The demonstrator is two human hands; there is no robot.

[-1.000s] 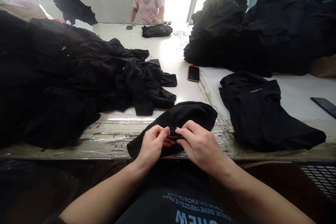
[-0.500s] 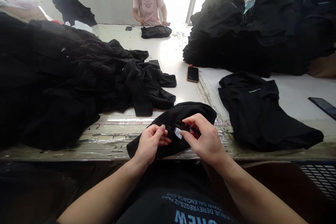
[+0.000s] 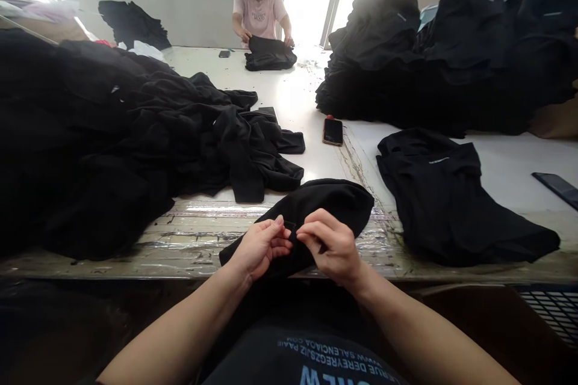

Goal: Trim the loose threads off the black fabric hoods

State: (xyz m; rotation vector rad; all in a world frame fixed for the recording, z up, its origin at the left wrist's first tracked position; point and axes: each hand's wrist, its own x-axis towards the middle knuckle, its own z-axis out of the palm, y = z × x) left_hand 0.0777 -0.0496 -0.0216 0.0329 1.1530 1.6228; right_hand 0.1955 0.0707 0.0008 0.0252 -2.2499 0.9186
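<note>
A black garment lies bunched at the table's front edge, under and between both hands. My left hand is closed, thumb against forefinger, on a dark edge of this garment. Just to its right, my right hand has its thumb and forefinger pinched together at the cloth, the other fingers curled in. A small dark object shows in part inside the right palm; most of it is hidden. What the right fingertips pinch is too small to make out. No white label shows between the hands.
A large heap of black clothes covers the left side. Tall black stacks stand at the back right, a folded black garment in front. Phones lie at the centre and right edge. Across the table a person handles black cloth.
My right hand has drawn its fingers in and pinched beside the left fingertips; the white label and the black tool's blades no longer show. The person opposite has lifted part of the black cloth.
</note>
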